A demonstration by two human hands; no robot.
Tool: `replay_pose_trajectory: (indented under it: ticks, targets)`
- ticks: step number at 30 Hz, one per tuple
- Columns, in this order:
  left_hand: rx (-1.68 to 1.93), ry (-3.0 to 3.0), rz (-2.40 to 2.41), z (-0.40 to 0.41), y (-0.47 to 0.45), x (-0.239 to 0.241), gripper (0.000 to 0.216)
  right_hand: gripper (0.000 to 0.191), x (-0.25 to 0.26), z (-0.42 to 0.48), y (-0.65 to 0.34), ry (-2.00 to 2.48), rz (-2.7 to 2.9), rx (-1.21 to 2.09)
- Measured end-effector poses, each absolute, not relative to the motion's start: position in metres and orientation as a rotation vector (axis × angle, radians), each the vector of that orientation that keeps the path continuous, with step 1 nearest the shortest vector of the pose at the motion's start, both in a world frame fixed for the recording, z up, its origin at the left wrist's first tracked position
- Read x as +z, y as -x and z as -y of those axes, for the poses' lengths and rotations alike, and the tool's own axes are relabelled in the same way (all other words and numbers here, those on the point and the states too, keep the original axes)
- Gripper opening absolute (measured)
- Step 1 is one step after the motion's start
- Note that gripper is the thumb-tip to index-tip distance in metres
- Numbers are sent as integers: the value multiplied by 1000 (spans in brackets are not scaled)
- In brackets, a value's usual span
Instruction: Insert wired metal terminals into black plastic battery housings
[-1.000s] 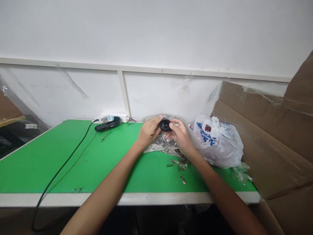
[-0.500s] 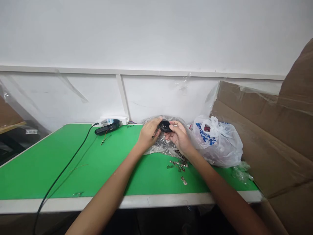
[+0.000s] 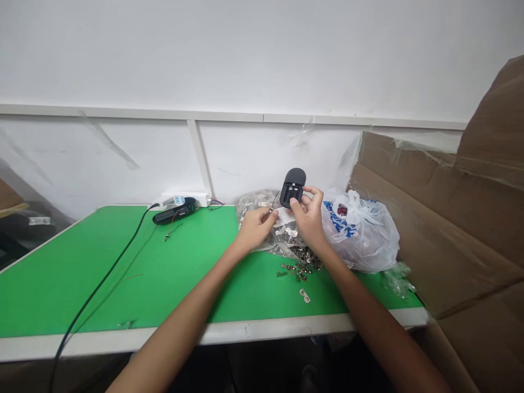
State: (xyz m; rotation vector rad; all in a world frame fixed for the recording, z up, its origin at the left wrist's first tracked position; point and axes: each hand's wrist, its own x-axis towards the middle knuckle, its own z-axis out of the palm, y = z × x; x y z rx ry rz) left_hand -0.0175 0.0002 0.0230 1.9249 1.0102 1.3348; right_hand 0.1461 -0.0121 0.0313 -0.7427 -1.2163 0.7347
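Observation:
My right hand (image 3: 309, 219) is closed on a rounded black plastic housing (image 3: 293, 188), held upright with its hollow compartment side facing me. Small metal parts show inside the compartment. To its left, my left hand (image 3: 256, 228) pinches the end of a thin wire (image 3: 275, 201) beside the housing; whether the wire joins the housing is not plain. Below and behind both hands lies a clear plastic bag (image 3: 256, 199) of small metal pieces. Springs and small metal contacts (image 3: 302, 267) are spilled in front of it.
On the green table (image 3: 184, 273), another black housing (image 3: 175, 213) with thin wires rests by a white power strip (image 3: 202, 199). A black cable (image 3: 108, 281) runs over the front edge. A knotted white bag (image 3: 364, 234) and a cardboard box (image 3: 429, 218) stand at right.
The black housing has been raised and turned upright in my right hand. My left hand has left the housing, moved slightly down, and now pinches the wire.

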Motion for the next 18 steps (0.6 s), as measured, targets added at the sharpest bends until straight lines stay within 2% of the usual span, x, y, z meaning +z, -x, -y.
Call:
replay_pose_trajectory:
  ticks: [2,7,15,18]
  targets:
    - [1273,-1779,-865,4,13,24,38,47,28,14,-144,740,1291,722]
    - [1357,-1414,-764,3,8,24,50,37,21,18,-141,834,1480,547]
    - [1531,-1066,-754,-10,13,23,40,34,30,23,-144,946,1725,419]
    - [1609,-1065,-841,-18,24,25,40,29,44,30,-154,1114,1997,580]
